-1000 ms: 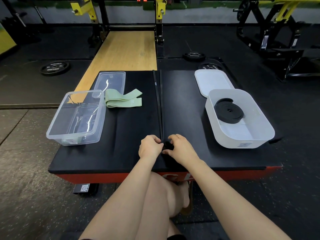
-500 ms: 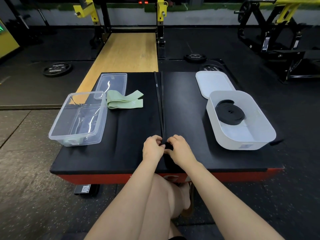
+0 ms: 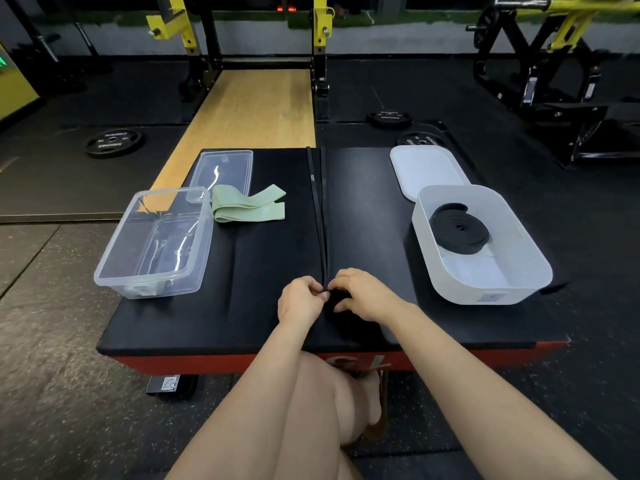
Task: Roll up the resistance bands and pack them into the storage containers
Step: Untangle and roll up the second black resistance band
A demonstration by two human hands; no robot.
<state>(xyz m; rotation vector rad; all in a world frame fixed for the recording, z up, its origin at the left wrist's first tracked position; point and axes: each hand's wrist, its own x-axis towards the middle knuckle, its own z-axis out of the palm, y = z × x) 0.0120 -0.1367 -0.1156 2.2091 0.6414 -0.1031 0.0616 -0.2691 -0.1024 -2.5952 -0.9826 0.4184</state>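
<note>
1. Head view, at the hands: the left hand (image 3: 300,300) and the right hand (image 3: 363,295) meet over the near end of a long, narrow black rubber resistance band (image 3: 318,209). Both sets of fingers (image 3: 320,294) are curled and pinching the small started coil, which sits between the two thumbs. I judge they hold it from both sides so the roll stays tight and straight.

2. Head view, beyond the fingers: the rest of the black band lies stretched flat and straight across the black padded counter (image 3: 263,271), running directly away from the fingertips. Laid out this way, it can likely feed into the roll without twisting.

3. Head view, right of the fingers: a white, rounded plastic storage tub (image 3: 519,289) stands open with a finished black rolled band (image 3: 459,233) inside. Its white lid (image 3: 422,168) lies just behind it, off so packing stays easy.

4. Head view, left of the fingers: a clear rectangular plastic container (image 3: 114,271) stands open, with its clear lid (image 3: 228,161) behind it. A folded pale green fabric band (image 3: 247,209) lies between them and the black band, not yet rolled.

5. Judgement: one band is packed, one is barely begun, one waits.
</note>
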